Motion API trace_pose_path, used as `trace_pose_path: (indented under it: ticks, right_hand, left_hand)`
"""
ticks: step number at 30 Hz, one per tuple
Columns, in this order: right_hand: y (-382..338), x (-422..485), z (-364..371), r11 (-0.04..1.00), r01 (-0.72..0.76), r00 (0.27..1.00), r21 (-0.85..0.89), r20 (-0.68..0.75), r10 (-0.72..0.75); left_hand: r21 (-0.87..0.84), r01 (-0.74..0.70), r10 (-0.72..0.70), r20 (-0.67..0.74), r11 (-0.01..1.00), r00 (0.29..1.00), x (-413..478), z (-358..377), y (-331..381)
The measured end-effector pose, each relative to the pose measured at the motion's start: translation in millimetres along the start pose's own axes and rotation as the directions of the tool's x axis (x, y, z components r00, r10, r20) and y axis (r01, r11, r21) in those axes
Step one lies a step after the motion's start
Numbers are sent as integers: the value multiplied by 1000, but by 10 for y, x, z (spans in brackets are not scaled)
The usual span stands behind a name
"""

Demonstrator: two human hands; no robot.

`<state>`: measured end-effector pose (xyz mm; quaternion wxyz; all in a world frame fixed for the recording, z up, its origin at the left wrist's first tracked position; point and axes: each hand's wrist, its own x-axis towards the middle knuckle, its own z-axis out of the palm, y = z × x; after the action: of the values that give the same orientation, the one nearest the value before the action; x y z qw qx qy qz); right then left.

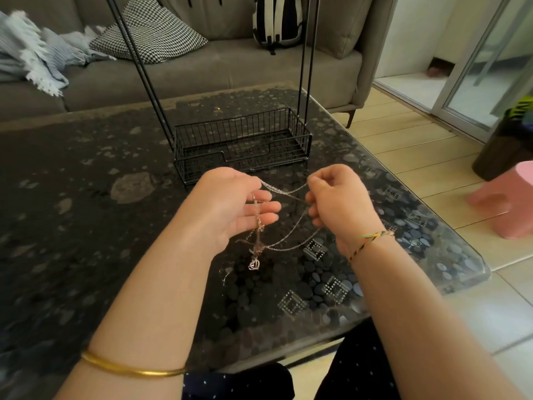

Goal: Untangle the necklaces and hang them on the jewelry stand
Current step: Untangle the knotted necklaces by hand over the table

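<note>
Thin silver necklaces hang tangled between my two hands above the table. My left hand pinches a chain at its top between thumb and forefinger, its other fingers straight, with a knotted bunch and a heart pendant dangling below it. My right hand has its fingers curled round chain strands that stretch across to the left hand. The black wire jewelry stand, a basket base with tall thin rods, stands just beyond my hands. Its top is out of frame.
A dark pebble-pattern glass table lies under my hands; its right edge runs diagonally close to my right arm. A grey sofa with a cushion, blanket and backpack sits behind. A pink stool stands on the tiled floor at right.
</note>
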<state>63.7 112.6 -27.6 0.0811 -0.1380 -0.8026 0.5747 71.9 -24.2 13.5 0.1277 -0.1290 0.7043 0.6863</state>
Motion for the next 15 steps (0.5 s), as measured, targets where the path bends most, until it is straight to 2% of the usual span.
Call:
trace_pose_path:
  ticks: [3, 6, 8, 11, 15]
  right_hand:
    - [-10, -33, 18, 999, 4, 996, -34, 89, -1]
    - [-18, -56, 13, 988, 57, 990, -145, 138, -37]
    - [-55, -76, -5, 982, 122, 991, -142, 78, -112]
    - [-134, -116, -29, 982, 187, 982, 10, 2, -187]
    - [-176, -173, -34, 970, 244, 966, -4, 92, -242]
  left_hand:
    - [-179, 28, -17, 62, 983, 998, -8, 6, 20]
    - [-259, 41, -18, 92, 965, 996, -20, 4, 34]
    - [-276, 37, -12, 92, 961, 996, -14, 6, 33]
    - [-265, 11, 10, 81, 964, 997, -10, 13, 31]
    - [-230, -11, 32, 89, 973, 996, -12, 11, 30]
